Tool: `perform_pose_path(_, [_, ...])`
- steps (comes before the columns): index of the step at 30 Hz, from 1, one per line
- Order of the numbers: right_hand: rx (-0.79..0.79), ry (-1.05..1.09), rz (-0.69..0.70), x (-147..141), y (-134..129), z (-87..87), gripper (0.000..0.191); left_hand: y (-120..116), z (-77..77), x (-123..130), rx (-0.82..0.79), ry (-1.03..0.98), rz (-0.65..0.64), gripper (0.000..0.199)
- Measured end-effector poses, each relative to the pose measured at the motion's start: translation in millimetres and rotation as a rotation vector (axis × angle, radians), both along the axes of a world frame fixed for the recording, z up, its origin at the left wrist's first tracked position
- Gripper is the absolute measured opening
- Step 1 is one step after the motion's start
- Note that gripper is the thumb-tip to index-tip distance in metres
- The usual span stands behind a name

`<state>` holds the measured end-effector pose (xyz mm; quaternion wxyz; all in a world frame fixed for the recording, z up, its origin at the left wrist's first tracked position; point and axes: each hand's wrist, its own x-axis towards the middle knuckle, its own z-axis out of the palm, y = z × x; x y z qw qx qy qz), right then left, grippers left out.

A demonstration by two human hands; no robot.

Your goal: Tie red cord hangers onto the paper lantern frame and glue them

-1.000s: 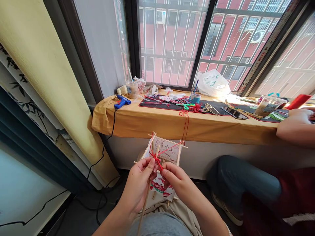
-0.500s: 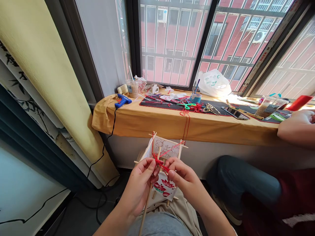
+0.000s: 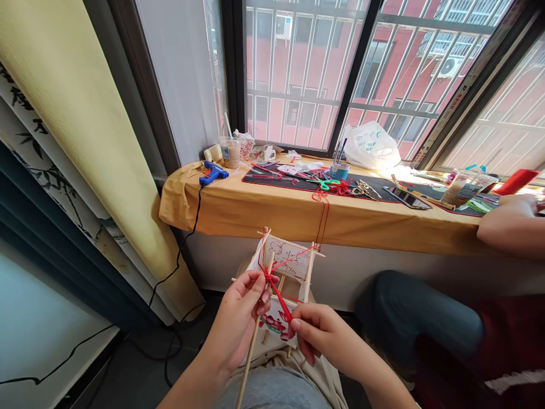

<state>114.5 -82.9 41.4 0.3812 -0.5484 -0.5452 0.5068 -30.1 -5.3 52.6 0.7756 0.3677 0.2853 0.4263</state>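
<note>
Head view: curled hands (image 3: 243, 309), right (image 3: 326, 334) probably lower.

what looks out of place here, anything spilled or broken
Nothing is visibly spilled or broken. Messiest is the tangle of red thread beside the green scissors on the black mat. Red cord also dangles down the front of the yellow cloth, where it might snag.

The left hand (image 3: 243, 312) hides part of the stick (image 3: 251, 355), cropped at the bottom.
</note>
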Motion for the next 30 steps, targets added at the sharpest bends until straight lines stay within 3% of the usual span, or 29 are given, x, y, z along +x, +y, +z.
perform_pose_path(4, [0.198, -0.286, -0.151, 1.3, 1.1, -2.6, 0.025, -3.2, -2.5, 3.2, 0.043, 0.058, -0.027, 0.029])
perform_pose_path(8, [0.286, -0.363, -0.358, -9.5, 10.4, -3.0, 0.022, -7.3, -6.8, 4.7, 0.049, 0.104, -0.034, 0.031])
perform_pose_path(11, [0.309, -0.313, -0.387, -18.7, 16.7, -1.6, 0.020, -9.2, -9.7, 3.7, 0.049, 0.148, -0.017, 0.030])
perform_pose_path(17, [0.276, -0.011, -0.467, -30.6, 26.0, -10.5, 0.013, -9.9, -11.9, 3.5, 0.091, 0.200, 0.006, 0.030])
perform_pose_path(22, [0.329, 0.056, -0.515, -38.3, 26.2, -18.7, 0.028, -7.5, -11.3, 3.8, 0.083, 0.190, -0.019, 0.030])
perform_pose_path(30, [0.400, -0.183, -0.489, -25.3, 6.9, -17.2, 0.052, -4.3, -4.3, 4.2, 0.153, 0.119, -0.144, 0.028])
